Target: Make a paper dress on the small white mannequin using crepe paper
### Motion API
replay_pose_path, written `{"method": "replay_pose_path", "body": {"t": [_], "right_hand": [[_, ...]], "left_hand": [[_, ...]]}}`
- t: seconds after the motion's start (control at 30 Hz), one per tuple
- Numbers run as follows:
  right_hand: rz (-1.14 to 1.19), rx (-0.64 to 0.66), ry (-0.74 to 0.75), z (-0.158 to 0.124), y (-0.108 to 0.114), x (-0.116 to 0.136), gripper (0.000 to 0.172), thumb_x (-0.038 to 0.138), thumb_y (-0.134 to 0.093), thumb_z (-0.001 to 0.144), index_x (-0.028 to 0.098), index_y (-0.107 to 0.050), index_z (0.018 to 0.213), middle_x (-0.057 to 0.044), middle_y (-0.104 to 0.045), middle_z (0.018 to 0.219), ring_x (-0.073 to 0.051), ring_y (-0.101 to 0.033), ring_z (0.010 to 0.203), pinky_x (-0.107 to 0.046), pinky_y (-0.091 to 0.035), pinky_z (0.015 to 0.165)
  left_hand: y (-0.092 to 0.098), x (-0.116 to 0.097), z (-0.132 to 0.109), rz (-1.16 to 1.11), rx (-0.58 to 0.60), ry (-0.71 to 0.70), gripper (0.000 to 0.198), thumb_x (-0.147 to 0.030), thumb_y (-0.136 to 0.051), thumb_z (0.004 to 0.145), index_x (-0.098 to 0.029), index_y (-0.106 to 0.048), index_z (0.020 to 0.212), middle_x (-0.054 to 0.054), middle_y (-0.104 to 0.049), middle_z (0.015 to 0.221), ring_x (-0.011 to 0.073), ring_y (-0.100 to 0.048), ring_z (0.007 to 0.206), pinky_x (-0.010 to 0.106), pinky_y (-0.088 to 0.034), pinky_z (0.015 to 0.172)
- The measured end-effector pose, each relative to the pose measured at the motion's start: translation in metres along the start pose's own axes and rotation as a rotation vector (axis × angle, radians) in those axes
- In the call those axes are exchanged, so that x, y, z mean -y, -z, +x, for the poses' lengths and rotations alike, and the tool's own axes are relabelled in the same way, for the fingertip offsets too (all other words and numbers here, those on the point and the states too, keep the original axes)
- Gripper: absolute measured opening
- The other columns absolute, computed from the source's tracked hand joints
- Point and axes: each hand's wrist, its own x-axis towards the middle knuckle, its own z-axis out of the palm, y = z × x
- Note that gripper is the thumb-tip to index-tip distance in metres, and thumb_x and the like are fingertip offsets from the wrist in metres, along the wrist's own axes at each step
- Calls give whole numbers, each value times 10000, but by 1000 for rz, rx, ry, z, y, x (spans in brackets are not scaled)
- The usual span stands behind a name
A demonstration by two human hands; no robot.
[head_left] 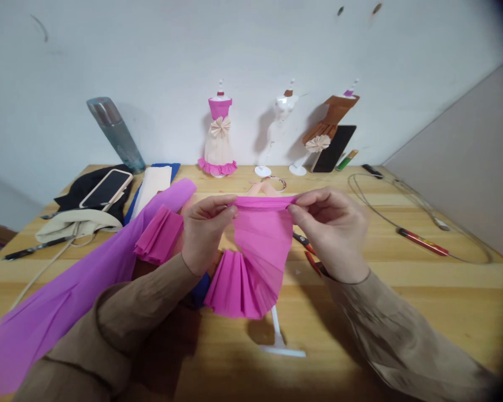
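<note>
A strip of pink crepe paper (pixel 262 229) is stretched between my two hands, its top edge folded into a narrow band. My left hand (pixel 205 231) pinches the band's left end between thumb and fingers. At the other end, my right hand (pixel 335 231) pinches it the same way. Below and behind the strip lies a pleated pink paper skirt (pixel 230 285); whether the two are joined I cannot tell. A white doll stand (pixel 279 338) pokes out under the skirt, its upper part hidden. Scissors (pixel 312 261) with orange and black handles lie partly behind my right hand.
Purple crepe paper (pixel 88 296) and another pleated pink piece (pixel 159 234) lie at left, near a phone (pixel 107 188) and a tilted spray bottle (pixel 116 131). Along the wall stand a pink-dressed mannequin (pixel 221 131), a bare one (pixel 283 123) and a brown-dressed one (pixel 333 120). A red-handled wired tool (pixel 423 241) lies right.
</note>
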Motion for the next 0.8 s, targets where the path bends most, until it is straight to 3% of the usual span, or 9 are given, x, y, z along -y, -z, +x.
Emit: {"method": "replay_pose_path", "body": {"t": [0.13,0.27,0.43,0.8], "right_hand": [[-199,73,190,-1,1,1,167,87,-664,848,227,-714,924,-13,-692,840,-142,-606,689,-302,-499,632],[-366,97,356,0,1,7,186,83,-630,888,229,-728,950,-32,-701,852,-158,-616,709,-313,-508,648],[-409,68,370,0,-1,7,179,92,-622,902,226,-724,964,-40,-698,843,-168,-624,704,-323,-519,656],[-434,49,359,2,0,2,127,121,-617,903,226,-688,892,-24,-668,797,-174,-603,692,-320,-494,635]], "left_hand": [[4,5,3,113,-24,-120,186,-110,-780,653,-222,-814,797,19,-785,799,129,-691,749,242,-554,716],[7,8,5,213,-22,-184,199,-117,-754,687,-221,-815,846,24,-780,827,136,-678,748,258,-548,710],[9,9,7,276,24,-298,186,-86,-718,718,-232,-806,792,9,-725,757,126,-635,735,247,-507,675],[13,12,5,394,78,-335,156,-90,-662,787,-221,-747,787,3,-666,762,137,-604,762,263,-482,694]]}}
